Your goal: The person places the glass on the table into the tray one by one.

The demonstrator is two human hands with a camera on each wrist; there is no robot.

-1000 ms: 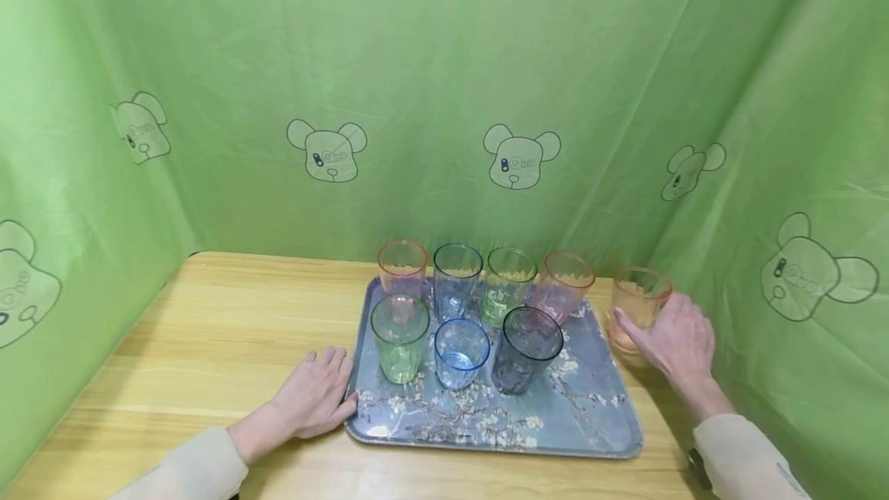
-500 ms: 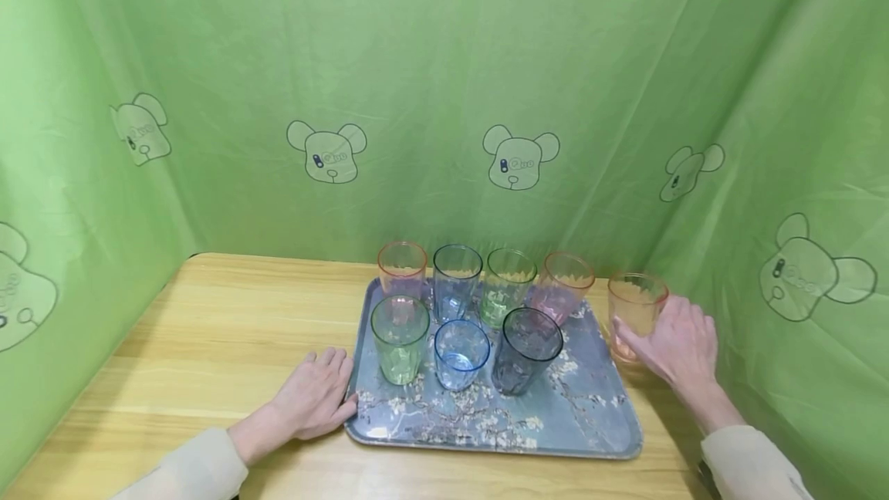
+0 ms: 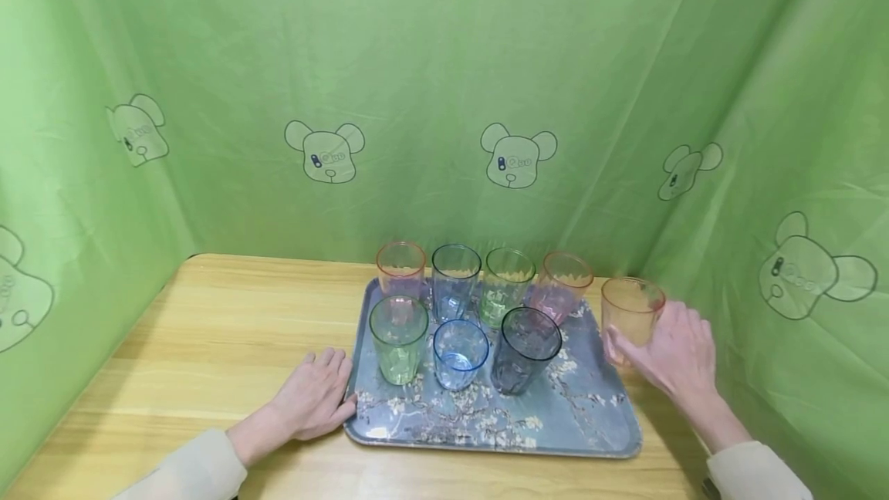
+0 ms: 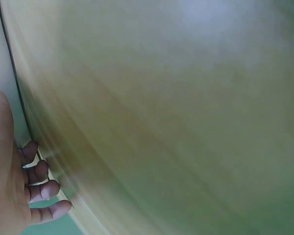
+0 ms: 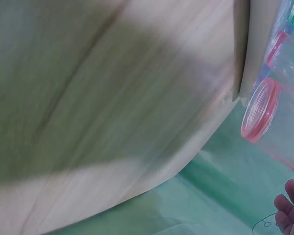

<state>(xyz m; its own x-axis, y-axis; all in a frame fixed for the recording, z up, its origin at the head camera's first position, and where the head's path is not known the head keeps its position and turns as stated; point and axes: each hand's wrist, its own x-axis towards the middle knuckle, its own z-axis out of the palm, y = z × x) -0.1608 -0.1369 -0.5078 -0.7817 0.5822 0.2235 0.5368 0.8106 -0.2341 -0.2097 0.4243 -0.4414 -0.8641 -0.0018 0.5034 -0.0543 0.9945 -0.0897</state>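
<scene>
My right hand (image 3: 679,353) grips an orange tumbler (image 3: 630,321) by its side, thumb in front, at the right edge of a blue tray (image 3: 590,423) with a blossom pattern. In the right wrist view, the base of this tumbler (image 5: 260,110) shows, raised off the wooden table. My left hand (image 3: 317,398) lies flat on the table at the tray's left edge, its thumb touching the rim. On the tray's front row stand a green tumbler (image 3: 399,349), a short blue glass (image 3: 460,361) and a dark grey tumbler (image 3: 524,357).
The tray's back row has a pink-orange tumbler (image 3: 401,276), a dark-blue tumbler (image 3: 456,284), a second green tumbler (image 3: 507,292) and a pink tumbler (image 3: 559,292). Green curtains (image 3: 417,60) enclose the wooden table (image 3: 243,330) at the back and sides.
My right hand has carried the orange tumbler slightly left and toward me, so it now overlaps the tray's right rim. My left hand and the other glasses stay put.
</scene>
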